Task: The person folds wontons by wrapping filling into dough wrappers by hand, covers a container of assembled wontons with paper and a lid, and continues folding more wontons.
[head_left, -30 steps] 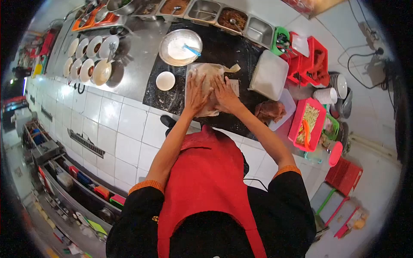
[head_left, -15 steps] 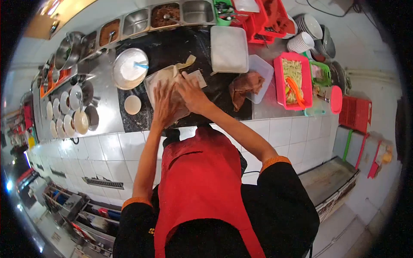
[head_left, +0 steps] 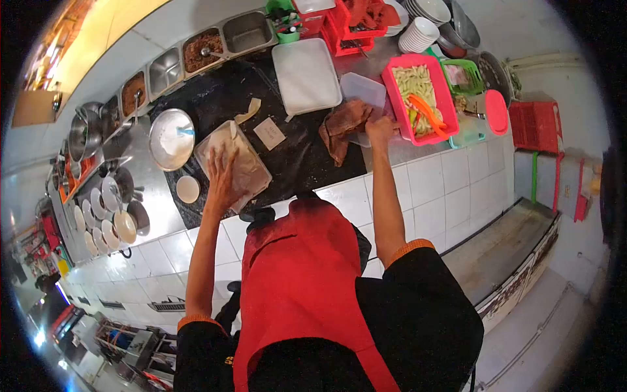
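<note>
My left hand (head_left: 222, 175) lies with spread fingers on a rectangular plastic container (head_left: 251, 183), whose pale contents I cannot make out. My right hand (head_left: 381, 130) is at the near right corner of a translucent plastic lid (head_left: 363, 89), its fingers bent over the edge and partly hidden. A crumpled brown cloth (head_left: 343, 127) lies partly on the lid, left of that hand. Beyond the container are a pale strip (head_left: 249, 110) and a small card with writing (head_left: 269, 133).
Left of the container stand a metal bowl of white powder (head_left: 171, 140) and a small cream bowl (head_left: 188, 189). A white-topped tub (head_left: 305, 75) sits behind. On the right is a pink basin (head_left: 394, 88) of cut vegetables with orange tongs (head_left: 428, 112). Metal food pans (head_left: 164, 70) line the back.
My right hand has left the container and moved right to the lid. My left hand stays on the container. The card is now fully uncovered. The camera view has turned and shifted.
</note>
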Tool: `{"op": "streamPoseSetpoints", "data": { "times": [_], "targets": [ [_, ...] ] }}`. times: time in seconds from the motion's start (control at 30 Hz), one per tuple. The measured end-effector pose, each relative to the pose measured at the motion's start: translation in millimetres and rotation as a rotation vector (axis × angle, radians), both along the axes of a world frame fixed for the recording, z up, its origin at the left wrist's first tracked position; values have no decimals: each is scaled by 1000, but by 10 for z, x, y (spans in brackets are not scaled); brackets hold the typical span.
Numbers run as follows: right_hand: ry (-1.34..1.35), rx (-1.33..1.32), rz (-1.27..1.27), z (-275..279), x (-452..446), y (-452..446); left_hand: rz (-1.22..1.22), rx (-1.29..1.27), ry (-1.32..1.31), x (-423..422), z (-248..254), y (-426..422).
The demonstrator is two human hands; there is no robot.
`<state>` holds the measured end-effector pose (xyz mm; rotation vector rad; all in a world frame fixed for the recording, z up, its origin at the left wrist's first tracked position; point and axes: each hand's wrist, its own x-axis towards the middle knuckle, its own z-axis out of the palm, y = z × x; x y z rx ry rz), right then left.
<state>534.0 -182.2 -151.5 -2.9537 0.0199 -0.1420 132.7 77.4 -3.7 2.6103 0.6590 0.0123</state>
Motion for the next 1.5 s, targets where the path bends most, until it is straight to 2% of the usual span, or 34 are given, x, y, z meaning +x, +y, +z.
{"op": "streamPoseSetpoints", "data": {
  "times": [0.03,0.1,0.2,0.23,0.3,0.33,0.4,0.43,0.5,0.57,0.6,0.63,0.67,0.7,0.73,0.77,0.8,0.87,0.9,0.93,0.97,1.03,1.07,1.1,1.13,1.17,1.2,1.3,1.37,1.4,1.43,1.5],
  "targets": [
    [0,1,-14,-28,38,-42,-14,1,0,3,61,4],
    [366,150,15,-65,30,-158,53,-87,16,-32,175,16],
    [425,228,-93,173,-85,-44,5,-50,69,-64,26,33],
    [429,232,-97,69,-60,-28,-8,-28,76,-69,22,38],
    [176,35,-317,-170,9,85,-4,-21,72,-52,17,10],
    [180,39,-317,-282,80,16,6,-17,61,-37,10,-6],
    [169,474,101,-440,230,-242,4,2,51,-36,-10,-28],
    [174,473,108,-283,203,-244,5,16,34,-43,-37,-32],
    [161,885,178,32,186,-253,22,33,63,-60,-83,21],
    [25,946,248,-71,349,-371,16,-33,34,-107,-81,70],
    [-50,841,261,330,203,-239,30,-43,57,-135,-114,106],
    [-123,741,286,989,-36,-129,2,15,90,-162,-123,119],
    [-211,734,364,1357,-130,-98,-25,109,33,-208,-190,117],
    [-299,740,441,1564,-179,-100,2,99,84,-205,-141,85],
    [-425,712,549,1522,15,-288,21,93,135,-175,-71,83],
    [-367,655,364,1963,-207,-227,9,83,87,-209,-84,108],
    [-509,707,466,1950,-33,-390,59,38,48,-256,-55,103],
    [-604,735,491,2510,-195,-303,126,-1,9,-337,61,83],
    [-597,744,505,2549,-265,-272,242,8,-116,-366,153,25],
    [-433,943,468,2587,-329,-236,354,19,-247,-402,210,-6],
    [-260,1130,423,2614,-362,-190,363,20,-250,-474,132,-31],
    [221,1245,446,2130,-378,-34,818,-412,-537,-634,-119,-115],
    [460,1288,483,1973,-602,218,922,-345,-570,-613,-116,-188],
    [536,1323,640,1898,-969,523,934,-345,-575,-624,-155,-200],
    [665,1249,657,1543,-1152,750,1025,-531,-638,-645,-224,-223],
    [1056,1313,456,1442,-1445,1005,1112,-721,-699,-673,-300,-261],
    [1099,1303,394,1303,-1782,1221,1098,-699,-674,-695,-390,-269],
    [1176,1201,411,678,-2402,1521,1092,-602,-653,-754,-580,-225],
    [799,1189,697,506,-2698,1587,1105,-529,-645,-779,-685,-131],
    [658,1180,711,563,-2787,1612,1040,-345,-631,-769,-685,-80],
    [663,1168,718,584,-2781,1612,969,-165,-614,-738,-634,-65],
    [399,848,812,638,-2752,1633,1020,-247,-647,-648,-615,-81]
  ]
}}
